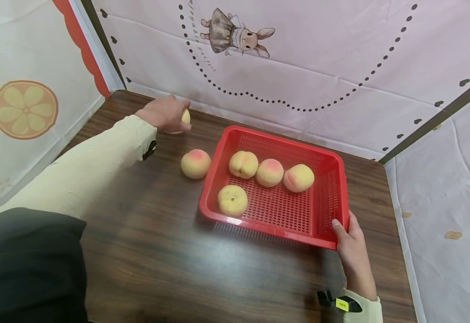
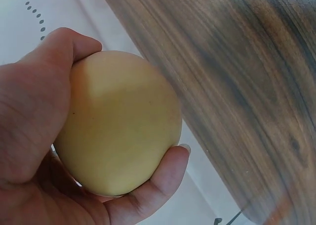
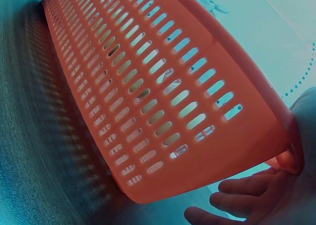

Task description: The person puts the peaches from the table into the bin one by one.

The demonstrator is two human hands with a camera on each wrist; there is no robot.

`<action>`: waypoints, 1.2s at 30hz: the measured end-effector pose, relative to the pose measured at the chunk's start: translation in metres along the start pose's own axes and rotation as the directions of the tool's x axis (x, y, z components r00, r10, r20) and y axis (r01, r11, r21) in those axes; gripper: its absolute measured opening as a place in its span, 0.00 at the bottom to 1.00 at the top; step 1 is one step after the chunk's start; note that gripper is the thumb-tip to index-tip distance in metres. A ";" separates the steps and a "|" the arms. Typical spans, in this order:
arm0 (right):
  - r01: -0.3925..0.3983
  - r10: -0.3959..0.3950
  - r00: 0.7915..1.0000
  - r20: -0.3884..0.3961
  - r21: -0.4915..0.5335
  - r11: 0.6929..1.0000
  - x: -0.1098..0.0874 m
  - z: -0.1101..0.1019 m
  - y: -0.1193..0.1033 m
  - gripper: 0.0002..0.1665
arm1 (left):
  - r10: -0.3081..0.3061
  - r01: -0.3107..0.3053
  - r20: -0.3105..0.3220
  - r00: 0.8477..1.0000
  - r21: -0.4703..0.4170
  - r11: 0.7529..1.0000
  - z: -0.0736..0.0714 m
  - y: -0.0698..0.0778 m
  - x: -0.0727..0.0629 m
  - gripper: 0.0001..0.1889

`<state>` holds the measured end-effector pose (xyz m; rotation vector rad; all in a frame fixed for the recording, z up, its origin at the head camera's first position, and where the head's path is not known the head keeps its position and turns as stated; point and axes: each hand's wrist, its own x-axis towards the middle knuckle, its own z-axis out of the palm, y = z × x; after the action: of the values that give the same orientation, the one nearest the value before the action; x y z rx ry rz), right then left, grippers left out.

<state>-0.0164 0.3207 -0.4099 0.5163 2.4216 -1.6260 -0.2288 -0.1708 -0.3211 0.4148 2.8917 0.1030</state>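
Note:
My left hand [image 1: 166,113] grips a peach [image 2: 121,123] near the back left of the table, thumb and fingers curled round its sides in the left wrist view. In the head view most of that peach is hidden behind the hand. The right hand [image 1: 352,253] holds the near right corner of a red plastic basket [image 1: 275,231], its thumb over the rim. In the right wrist view, other fingers [image 3: 242,185] lie below that rim, beside the slotted wall. Inside the basket, several peaches [image 1: 270,172] sit toward the left and middle. Another peach [image 1: 195,163] rests on the table just left of the basket.
The dark wood-grain table [image 1: 170,260] meets a printed cloth wall [image 1: 299,54] behind the basket. More cloth closes in the left side [image 1: 20,170] and the right side [image 1: 441,202].

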 end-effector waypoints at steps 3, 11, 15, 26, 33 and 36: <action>-0.007 0.007 1.000 0.006 0.002 1.000 0.000 -0.001 0.000 0.37 | 0.001 -0.001 0.001 1.000 0.006 1.000 -0.003 0.000 -0.001 0.22; -0.004 0.004 1.000 0.003 0.000 1.000 0.000 -0.001 0.002 0.37 | 0.022 -0.022 -0.003 1.000 0.008 1.000 -0.009 0.008 -0.006 0.20; -0.005 0.005 1.000 0.004 -0.001 1.000 0.000 -0.001 0.001 0.37 | 0.030 -0.030 0.008 1.000 0.008 1.000 -0.012 0.013 -0.008 0.20; 0.005 -0.005 1.000 0.012 -0.005 1.000 -0.001 -0.001 0.000 0.37 | 0.067 -0.067 0.014 0.998 -0.009 0.998 -0.020 0.022 -0.011 0.21; 0.005 -0.005 1.000 0.010 0.003 1.000 -0.001 -0.001 0.001 0.37 | 0.108 -0.108 0.000 0.994 -0.029 0.994 -0.025 0.035 -0.013 0.21; 0.009 -0.009 1.000 0.007 -0.003 1.000 -0.001 0.000 0.001 0.37 | 0.132 -0.132 -0.014 0.991 -0.033 0.991 -0.026 0.042 -0.014 0.21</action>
<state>-0.0150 0.3212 -0.4101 0.4984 2.4240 -1.6253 -0.2104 -0.1349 -0.2891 0.6015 2.8672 0.1752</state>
